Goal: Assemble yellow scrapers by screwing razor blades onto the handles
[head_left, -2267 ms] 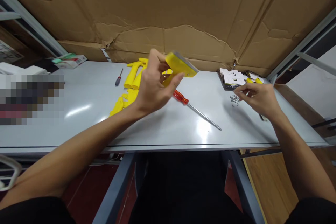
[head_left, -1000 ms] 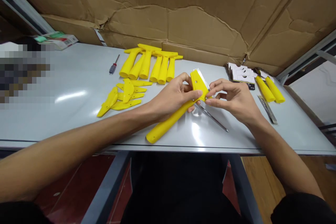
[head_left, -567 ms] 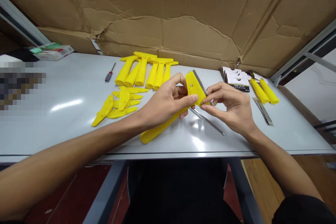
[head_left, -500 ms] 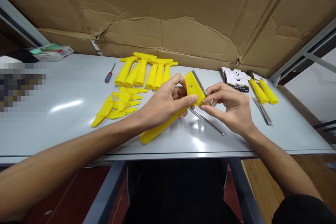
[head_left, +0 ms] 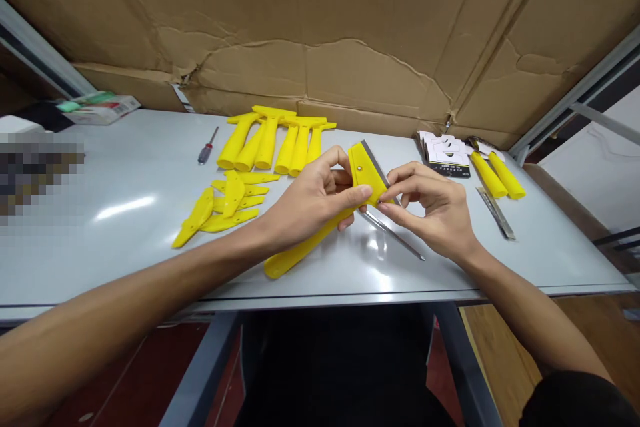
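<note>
My left hand (head_left: 320,197) is closed around a yellow scraper (head_left: 364,177), its thumb pressed on the flat head. A metal blade (head_left: 376,161) runs along the head's right edge, and one screw (head_left: 359,168) sits in its upper part. The long handle (head_left: 295,255) slants down to the left. My right hand (head_left: 435,210) pinches a small dark screw (head_left: 380,201) at the head's lower corner, fingertips touching the scraper. From beneath the scraper a screwdriver shaft (head_left: 397,238) points down right. Its grip is hidden, so I cannot tell whether my left hand holds it.
Several yellow handles (head_left: 269,143) and flat yellow head plates (head_left: 233,195) lie left of centre, near a small screwdriver (head_left: 205,153). On the right are black-and-white cards (head_left: 447,157), two yellow handles (head_left: 487,173) and a pack of blades (head_left: 495,213). Cardboard (head_left: 375,73) walls the back.
Both hands keep their hold on the scraper, and the right fingertips stay at its lower corner with only a slight shift. The whole view has moved a little.
</note>
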`<state>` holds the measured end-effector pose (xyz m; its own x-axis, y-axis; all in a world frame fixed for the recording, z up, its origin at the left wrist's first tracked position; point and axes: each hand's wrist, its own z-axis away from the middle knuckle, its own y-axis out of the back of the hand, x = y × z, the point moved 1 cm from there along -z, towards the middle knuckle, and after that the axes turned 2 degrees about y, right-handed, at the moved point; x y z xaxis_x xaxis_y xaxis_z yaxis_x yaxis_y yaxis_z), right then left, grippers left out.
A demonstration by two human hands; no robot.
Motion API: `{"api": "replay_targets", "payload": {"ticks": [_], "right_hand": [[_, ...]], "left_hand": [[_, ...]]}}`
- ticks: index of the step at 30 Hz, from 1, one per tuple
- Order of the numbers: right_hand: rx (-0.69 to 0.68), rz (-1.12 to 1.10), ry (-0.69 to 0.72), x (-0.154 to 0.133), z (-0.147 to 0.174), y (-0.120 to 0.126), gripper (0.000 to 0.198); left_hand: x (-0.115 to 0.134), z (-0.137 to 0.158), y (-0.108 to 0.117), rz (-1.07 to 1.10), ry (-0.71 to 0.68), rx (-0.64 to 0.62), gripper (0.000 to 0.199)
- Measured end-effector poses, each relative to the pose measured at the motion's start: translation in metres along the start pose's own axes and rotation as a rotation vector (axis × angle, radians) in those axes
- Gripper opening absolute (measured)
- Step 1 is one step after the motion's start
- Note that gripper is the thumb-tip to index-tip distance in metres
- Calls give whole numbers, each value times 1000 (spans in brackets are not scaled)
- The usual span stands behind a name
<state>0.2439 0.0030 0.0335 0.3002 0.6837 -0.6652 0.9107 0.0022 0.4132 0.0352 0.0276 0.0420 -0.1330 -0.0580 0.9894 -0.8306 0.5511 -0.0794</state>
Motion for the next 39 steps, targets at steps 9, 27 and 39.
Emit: {"api": "replay_targets", "payload": {"ticks": [9,27,39], "right_hand": [[32,-14,-25,0,0,-2,8],[-2,-259,-237,11,2,0,39],[31,-26,-62,2,5,-4,6]], "left_hand": [[2,-1,0,-31,8,21,38],[-1,0,1,-52,-6,21,45],[-2,0,1,-37,6,36,49]]}}
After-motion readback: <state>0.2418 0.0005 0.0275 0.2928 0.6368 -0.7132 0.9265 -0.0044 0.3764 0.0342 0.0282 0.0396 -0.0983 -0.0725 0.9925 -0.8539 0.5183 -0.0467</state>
